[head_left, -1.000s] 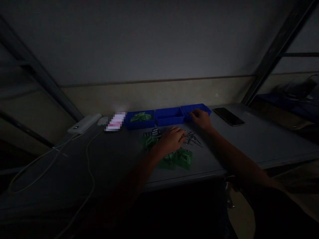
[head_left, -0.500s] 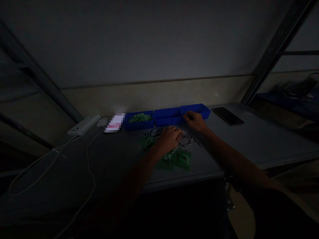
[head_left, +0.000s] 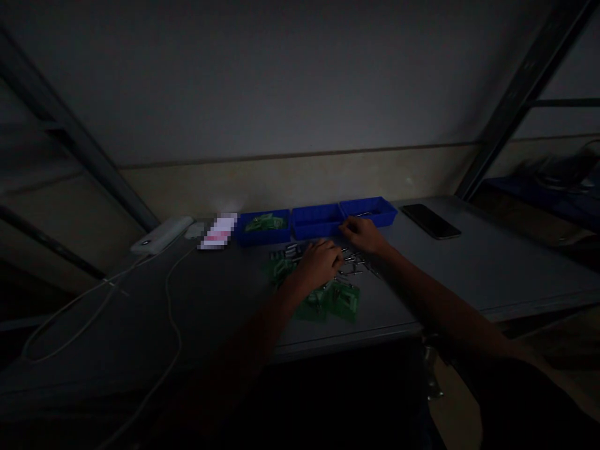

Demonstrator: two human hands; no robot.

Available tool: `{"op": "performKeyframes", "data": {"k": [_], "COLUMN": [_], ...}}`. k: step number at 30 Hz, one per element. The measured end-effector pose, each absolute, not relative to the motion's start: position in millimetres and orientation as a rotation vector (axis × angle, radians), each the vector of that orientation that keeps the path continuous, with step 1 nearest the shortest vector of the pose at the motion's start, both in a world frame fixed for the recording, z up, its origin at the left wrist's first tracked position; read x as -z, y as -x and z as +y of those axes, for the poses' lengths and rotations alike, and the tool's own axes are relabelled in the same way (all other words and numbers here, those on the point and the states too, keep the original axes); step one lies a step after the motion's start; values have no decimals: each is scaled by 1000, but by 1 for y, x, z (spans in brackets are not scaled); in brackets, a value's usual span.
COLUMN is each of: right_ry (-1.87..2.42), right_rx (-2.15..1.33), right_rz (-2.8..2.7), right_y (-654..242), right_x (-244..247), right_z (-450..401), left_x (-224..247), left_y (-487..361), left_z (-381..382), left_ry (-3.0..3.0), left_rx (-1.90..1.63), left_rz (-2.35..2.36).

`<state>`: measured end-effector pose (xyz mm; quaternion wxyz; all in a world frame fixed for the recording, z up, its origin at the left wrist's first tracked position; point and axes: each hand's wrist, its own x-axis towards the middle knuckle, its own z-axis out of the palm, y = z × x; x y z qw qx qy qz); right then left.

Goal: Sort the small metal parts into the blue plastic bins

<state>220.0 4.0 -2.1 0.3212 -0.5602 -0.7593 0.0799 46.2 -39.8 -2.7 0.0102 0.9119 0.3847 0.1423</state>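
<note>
My left hand (head_left: pixel 320 261) rests over a pile in the middle of the desk, its fingers curled in; what they hold, if anything, is hidden. Beneath and around it lie small green packets (head_left: pixel 345 301) and thin metal pieces (head_left: pixel 354 262), like screws or pins. My right hand (head_left: pixel 363 235) is just above the metal pieces, at the front corner of the right blue bin (head_left: pixel 384 215). Its thumb and fingers are pinched together, and the dim light hides anything between them. A thin metal piece (head_left: pixel 362 215) shows inside that bin.
A middle blue bin (head_left: pixel 307 231) and a left blue bin (head_left: pixel 262 237) with green packets in it stand in the same row. A phone (head_left: pixel 431 221) lies at right. At left are a white power strip (head_left: pixel 162 235), a lit, blurred-out screen (head_left: pixel 218 231) and a loose cable (head_left: pixel 173 319).
My right hand has drawn slightly left and down, off the right bin's front edge. A metal piece now shows in that bin. My left hand has hardly moved.
</note>
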Motion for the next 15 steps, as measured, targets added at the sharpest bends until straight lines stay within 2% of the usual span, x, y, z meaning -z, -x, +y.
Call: {"op": "performKeyframes", "data": {"k": [9, 15], "right_ry": [1448, 1426], "right_rx": [-238, -306], "right_rz": [-2050, -2091], "right_y": [-220, -219], "right_x": [4, 4], "right_z": [4, 4], "left_x": [1, 3], "left_y": [-44, -45], "left_z": [-45, -43], "left_ry": [-2926, -2822], "left_rx": [-324, -400], "left_rz": [1266, 1259]}}
